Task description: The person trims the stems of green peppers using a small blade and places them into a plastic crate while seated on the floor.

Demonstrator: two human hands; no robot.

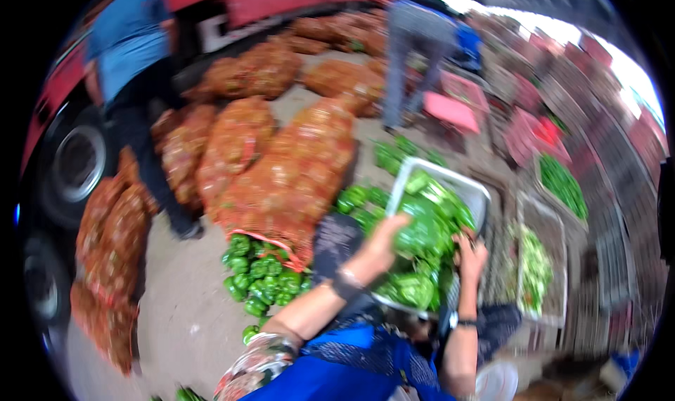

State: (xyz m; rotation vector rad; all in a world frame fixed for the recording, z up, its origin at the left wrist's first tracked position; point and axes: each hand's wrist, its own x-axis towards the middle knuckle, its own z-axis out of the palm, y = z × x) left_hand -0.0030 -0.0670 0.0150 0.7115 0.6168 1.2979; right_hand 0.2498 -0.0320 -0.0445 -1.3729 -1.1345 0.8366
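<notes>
A white plastic crate [484, 192] stands before me, filled with green bell peppers [414, 290]. My left hand [384, 240] grips a large, glossy green bell pepper [419, 235] above the crate's contents. At the crate's right side, my right hand [470, 256] has its fingers curled close to the peppers; blur hides whether anything is in them. More green peppers [263, 277] spill from the mouth of an orange mesh sack [295, 174] on my left. Other loose peppers [358, 200] lie beyond the crate's left side.
Full mesh sacks [111, 242] lie on the concrete floor beside a red truck's wheel [79, 161]. A person in blue [129, 42] bends there; another person [416, 37] stands ahead near a pink stool [451, 112]. Crates with greens [535, 269] and stacked crates [601, 190] line the right.
</notes>
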